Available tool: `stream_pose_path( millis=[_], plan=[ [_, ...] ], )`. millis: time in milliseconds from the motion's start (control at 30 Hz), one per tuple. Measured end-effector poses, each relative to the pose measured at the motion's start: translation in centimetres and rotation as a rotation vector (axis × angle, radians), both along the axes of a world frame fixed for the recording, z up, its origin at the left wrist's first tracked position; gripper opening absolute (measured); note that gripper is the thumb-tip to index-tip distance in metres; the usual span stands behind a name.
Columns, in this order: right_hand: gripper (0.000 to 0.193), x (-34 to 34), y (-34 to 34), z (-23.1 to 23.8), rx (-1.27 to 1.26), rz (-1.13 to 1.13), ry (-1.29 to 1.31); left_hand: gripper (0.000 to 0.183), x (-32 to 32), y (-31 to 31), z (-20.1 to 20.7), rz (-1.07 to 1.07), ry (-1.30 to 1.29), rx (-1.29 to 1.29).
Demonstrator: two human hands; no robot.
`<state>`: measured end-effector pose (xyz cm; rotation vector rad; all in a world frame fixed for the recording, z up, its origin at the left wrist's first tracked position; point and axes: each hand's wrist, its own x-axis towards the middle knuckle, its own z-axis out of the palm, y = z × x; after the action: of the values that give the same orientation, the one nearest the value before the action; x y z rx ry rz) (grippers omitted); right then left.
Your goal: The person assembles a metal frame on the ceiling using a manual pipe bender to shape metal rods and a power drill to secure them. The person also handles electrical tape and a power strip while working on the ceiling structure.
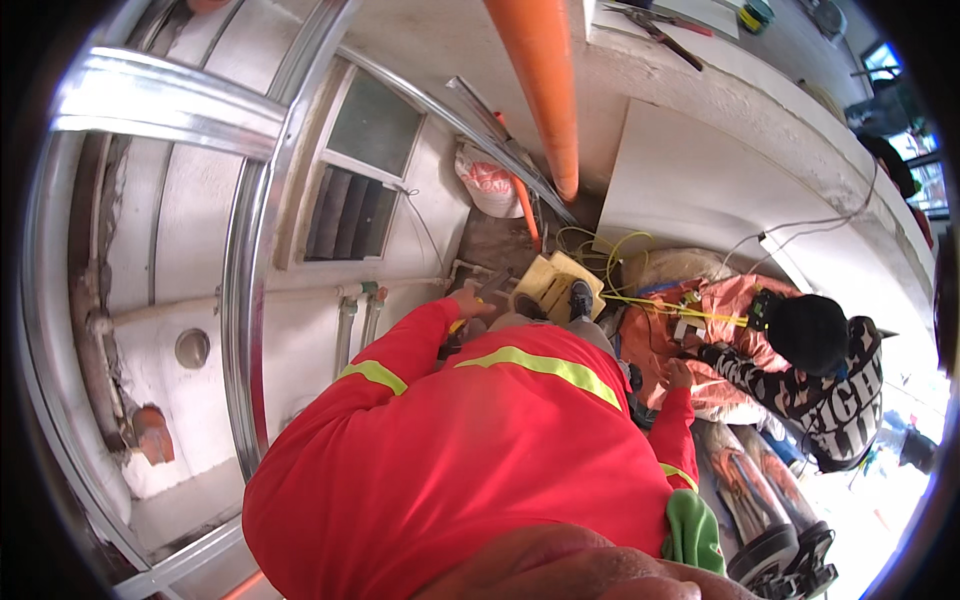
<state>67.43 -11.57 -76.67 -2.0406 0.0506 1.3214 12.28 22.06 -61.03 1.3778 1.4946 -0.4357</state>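
My left hand [468, 301] is held out in front of my waist, closed round a hand tool [494, 284] with a dark, narrow front and yellow at its grip. Its exact kind is too small to make out. On the other side, my right hand [679, 375] is raised beside an orange tarp [645, 345], its fingers up and nothing visible in them. My shoes stand on a yellow plastic crate [556, 285] between the two hands. A green cloth [693, 532] hangs by my right sleeve.
A co-worker in a dark cap [808, 335] leans over the tarp at right, an arm reaching toward it. Metal framing [255, 300] rises at left beside a window [362, 165]. An orange pipe [540, 90] comes down from above. Yellow cable [615, 245] and a white sack [492, 182] lie ahead.
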Motion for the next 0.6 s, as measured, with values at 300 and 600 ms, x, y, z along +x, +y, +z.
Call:
stream_pose_path(
  millis=[300, 600],
  plan=[
    [0.010, 2.6, 8.8, -0.8, 0.243, 0.117, 0.070, 0.064, -8.1, -6.5, -3.3, 0.062, 0.186, 0.052],
    [0.023, 0.2, 5.0, -1.2, 0.186, 0.397, -0.353, 0.082, -11.3, -4.7, -4.9, -0.300, 0.083, -0.083]
  ],
)
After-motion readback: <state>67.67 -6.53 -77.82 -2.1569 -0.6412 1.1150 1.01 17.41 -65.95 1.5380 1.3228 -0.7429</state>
